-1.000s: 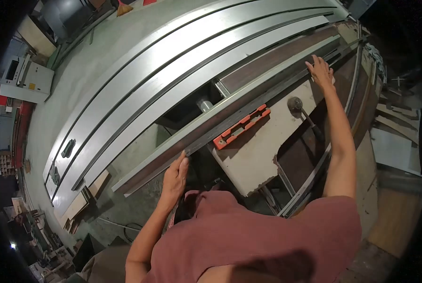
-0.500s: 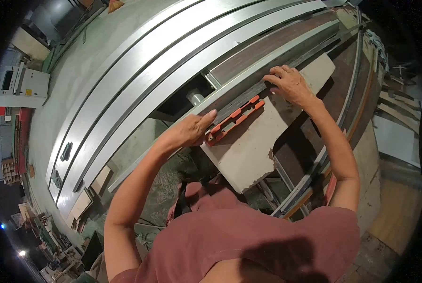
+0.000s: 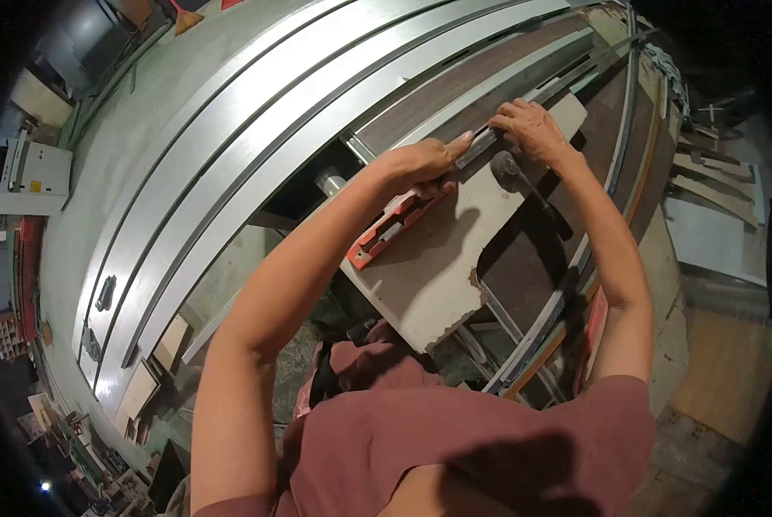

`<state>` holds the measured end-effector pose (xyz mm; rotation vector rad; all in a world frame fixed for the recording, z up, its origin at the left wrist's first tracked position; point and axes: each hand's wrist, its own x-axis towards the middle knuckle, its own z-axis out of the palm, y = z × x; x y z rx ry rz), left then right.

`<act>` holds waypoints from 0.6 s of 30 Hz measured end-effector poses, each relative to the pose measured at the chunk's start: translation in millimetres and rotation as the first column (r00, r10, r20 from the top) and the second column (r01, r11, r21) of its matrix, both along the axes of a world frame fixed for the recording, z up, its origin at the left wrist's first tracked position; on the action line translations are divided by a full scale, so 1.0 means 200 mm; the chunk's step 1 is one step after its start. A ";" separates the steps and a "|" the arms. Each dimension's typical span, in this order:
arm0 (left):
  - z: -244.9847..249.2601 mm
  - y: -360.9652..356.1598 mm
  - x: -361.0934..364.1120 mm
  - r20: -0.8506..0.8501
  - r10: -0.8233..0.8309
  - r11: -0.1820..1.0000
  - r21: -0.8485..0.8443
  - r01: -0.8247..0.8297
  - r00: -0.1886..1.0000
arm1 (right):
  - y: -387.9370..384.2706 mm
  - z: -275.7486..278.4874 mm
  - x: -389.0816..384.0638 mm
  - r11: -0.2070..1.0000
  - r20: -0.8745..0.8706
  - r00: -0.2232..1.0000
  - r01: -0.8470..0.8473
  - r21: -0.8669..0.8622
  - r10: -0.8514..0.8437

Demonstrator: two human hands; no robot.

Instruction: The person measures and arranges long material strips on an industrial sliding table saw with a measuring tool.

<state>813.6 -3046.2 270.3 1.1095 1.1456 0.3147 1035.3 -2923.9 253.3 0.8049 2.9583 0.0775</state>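
My left hand is closed on a narrow grey metal strip, its thumb lying along the top. Close by, my right hand curls its fingers over the same strip, which runs on beyond it to the upper right. Under my left hand and wrist lies an orange tool with cut-outs, partly covered by the hand. A dark round thing with a thin handle sits just below my right hand. These lie on or over a pale board with a ragged, broken edge.
Long shiny metal panels stretch along the left. A thick metal beam runs beside the strip, with a brown surface under the board. Curved rails pass on the right. A white machine stands far left.
My left hand has moved up and right along the strip, closer to my right hand. The view has shifted slightly, and the round thing beneath my right hand shows more fully.
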 end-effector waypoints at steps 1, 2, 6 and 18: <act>-0.01 0.01 0.03 -0.002 0.080 0.997 -0.001 -0.080 0.997 | 0.00 0.01 0.03 1.000 -0.033 0.999 0.025 0.007 -0.025; 0.00 0.03 0.07 0.003 0.151 0.988 0.013 -0.151 0.988 | 0.00 0.02 0.05 0.999 -0.032 0.998 0.047 0.025 -0.046; 0.20 -0.09 0.04 -0.038 0.299 0.928 0.244 -0.281 0.954 | -0.08 0.22 0.26 0.971 -0.160 0.983 0.121 0.206 -0.089; 0.49 -1.15 -1.38 -0.196 0.851 0.518 0.469 -0.716 0.487 | -1.38 0.24 0.91 0.948 0.050 0.948 0.316 -0.038 -0.314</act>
